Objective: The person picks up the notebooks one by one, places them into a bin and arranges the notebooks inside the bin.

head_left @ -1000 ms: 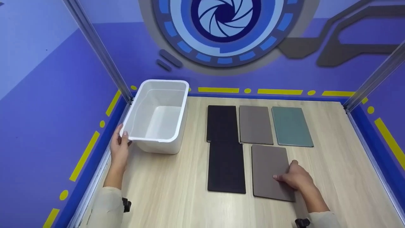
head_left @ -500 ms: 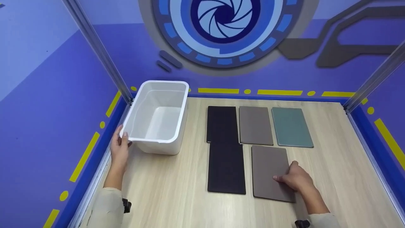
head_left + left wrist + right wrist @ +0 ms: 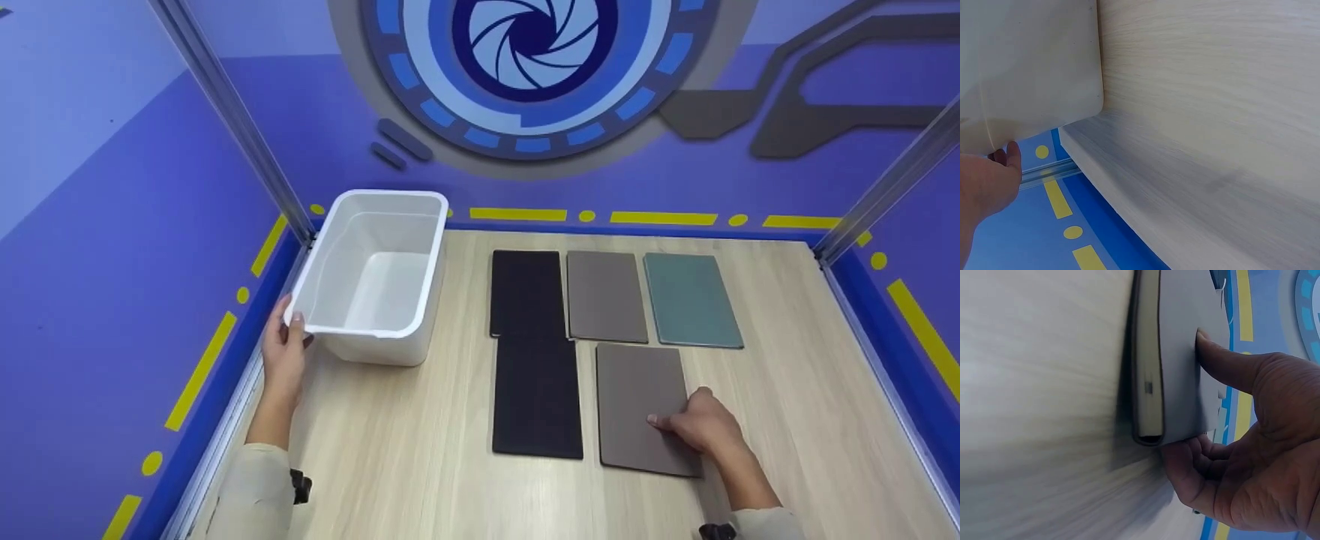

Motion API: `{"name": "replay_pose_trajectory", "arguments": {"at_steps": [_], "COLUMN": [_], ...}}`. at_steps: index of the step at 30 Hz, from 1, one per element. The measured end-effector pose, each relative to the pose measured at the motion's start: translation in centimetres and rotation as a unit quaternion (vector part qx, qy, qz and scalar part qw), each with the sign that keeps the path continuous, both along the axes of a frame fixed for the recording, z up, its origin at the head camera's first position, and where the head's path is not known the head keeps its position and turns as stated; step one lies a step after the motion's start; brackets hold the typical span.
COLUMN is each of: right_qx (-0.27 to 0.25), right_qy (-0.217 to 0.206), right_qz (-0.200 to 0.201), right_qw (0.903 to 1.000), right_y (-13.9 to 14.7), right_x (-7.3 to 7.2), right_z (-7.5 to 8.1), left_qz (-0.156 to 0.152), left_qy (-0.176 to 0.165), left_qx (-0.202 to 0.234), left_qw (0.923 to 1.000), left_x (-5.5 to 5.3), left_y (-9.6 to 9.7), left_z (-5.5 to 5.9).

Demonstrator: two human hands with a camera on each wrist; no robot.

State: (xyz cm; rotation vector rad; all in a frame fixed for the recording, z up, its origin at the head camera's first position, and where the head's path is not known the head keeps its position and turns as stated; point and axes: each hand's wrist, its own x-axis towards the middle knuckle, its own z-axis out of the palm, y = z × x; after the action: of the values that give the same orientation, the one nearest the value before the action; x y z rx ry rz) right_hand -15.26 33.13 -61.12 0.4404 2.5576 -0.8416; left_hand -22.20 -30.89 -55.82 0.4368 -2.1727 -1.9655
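A booth-like workspace (image 3: 675,191) — printed blue panels (image 3: 135,225), metal posts (image 3: 238,120), wood-grain tabletop (image 3: 420,435).

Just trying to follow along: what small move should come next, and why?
Probably lift the nearer brown notebook toward the white bin: the right hand has its thumb on top and fingers curled at its edge, while the left hand holds the bin.

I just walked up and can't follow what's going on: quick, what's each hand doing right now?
Left hand: holding the white bin at its near-left corner.
Right hand: holding the nearer brown notebook by its right edge.
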Motion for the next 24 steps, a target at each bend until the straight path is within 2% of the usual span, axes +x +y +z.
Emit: {"name": "replay_pose_trajectory", "arguments": {"at_steps": [10, 18, 24], "right_qx": [0.008, -0.015, -0.033], "right_qy": [0.016, 0.052, 0.069], "right_qz": [-0.003, -0.039, -0.038], "right_qw": [0.9998, 0.9977, 0.9964], "right_y": [-0.2, -0.3, 0.2], "right_x": [0.2, 0.5, 0.8], "right_z": [-0.4, -1.0, -1.1], "left_qz": [-0.001, -0.001, -0.004], "left_qy": [-0.001, 0.0, 0.0], "left_qx": [0.002, 0.005, 0.003], "left_qw": [1.0, 1.0, 1.0], "left_x": [-0.1, 0.0, 0.1], "left_y": [-0.1, -0.1, 0.1], "left_z": [0.0, -0.1, 0.0]}}
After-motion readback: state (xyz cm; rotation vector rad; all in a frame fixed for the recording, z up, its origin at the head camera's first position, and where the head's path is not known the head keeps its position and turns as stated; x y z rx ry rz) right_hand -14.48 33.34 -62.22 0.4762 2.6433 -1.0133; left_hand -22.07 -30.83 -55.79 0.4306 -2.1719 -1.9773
